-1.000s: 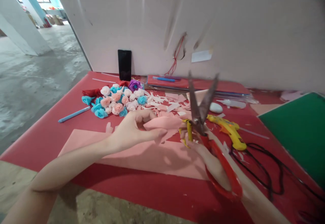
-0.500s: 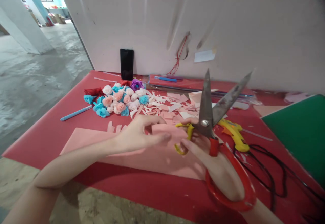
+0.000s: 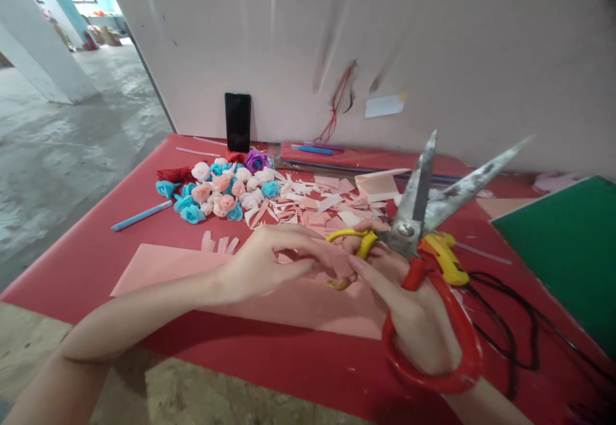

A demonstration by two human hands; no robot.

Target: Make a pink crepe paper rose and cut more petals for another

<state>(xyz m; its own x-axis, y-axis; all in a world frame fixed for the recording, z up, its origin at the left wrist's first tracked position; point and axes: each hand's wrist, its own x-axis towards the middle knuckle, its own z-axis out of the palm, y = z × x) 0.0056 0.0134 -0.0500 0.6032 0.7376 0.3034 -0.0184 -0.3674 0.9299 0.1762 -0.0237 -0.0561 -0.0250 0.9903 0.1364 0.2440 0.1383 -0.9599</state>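
Large metal scissors (image 3: 407, 229) hang on my right hand (image 3: 409, 309), blades spread and pointing up and away. Their red handle loop circles my right hand near the wrist, and the yellow handle lies at my fingers. My right thumb and fingers also pinch the edge of a small piece of pink paper (image 3: 339, 259). At its other side, the thumb and bent fingers of my left hand (image 3: 269, 261) close on the same piece, which they partly hide. Beneath both hands lies a long pink paper sheet (image 3: 163, 268) on the red table (image 3: 216, 341).
Paper roses (image 3: 224, 205) in several colours sit behind my left hand, beside pink paper scraps (image 3: 317, 203). A blue pen (image 3: 142, 216) lies left. A black phone (image 3: 238, 123) leans on the white wall. Right are a yellow glue gun (image 3: 447, 258), its black cord and a green board (image 3: 563, 251).
My right hand has turned, swinging the scissors' blades to the right. My left fingers have curled in closer to the right hand, covering more of the pink paper piece.
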